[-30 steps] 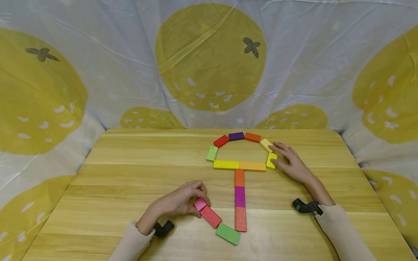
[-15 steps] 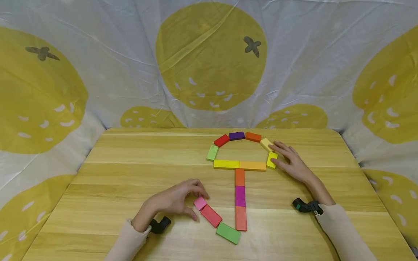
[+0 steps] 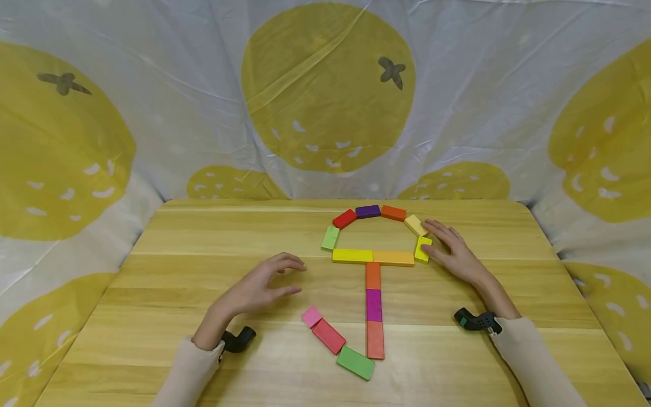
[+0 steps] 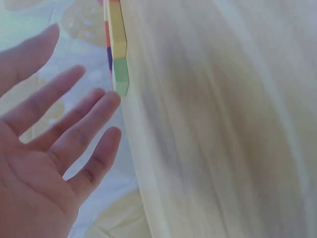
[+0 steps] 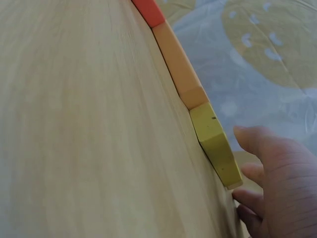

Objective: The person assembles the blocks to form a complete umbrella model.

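Observation:
My left hand (image 3: 254, 289) hovers over the table left of the blocks, fingers spread and holding nothing. Below and right of it lie a pink block (image 3: 312, 317), a red block (image 3: 328, 336) and a green block (image 3: 355, 363) in a slanting row. My right hand (image 3: 456, 257) lies relaxed beside the yellow block (image 3: 422, 249) and the cream block (image 3: 416, 226), gripping neither. In the right wrist view the thumb (image 5: 257, 141) is slightly apart from the yellow block. The left wrist view shows the left palm with the fingers apart.
Several blocks form an arch, from a light green block (image 3: 330, 238) past a purple block (image 3: 368, 212). A long yellow block (image 3: 352, 256) and a light orange block (image 3: 394, 259) make its base. A stem with a magenta block (image 3: 373, 305) runs down the wooden table (image 3: 168, 282).
My left hand has let go of the pink block and moved up and to the left, its fingers opening. The blocks and my right hand stay in place.

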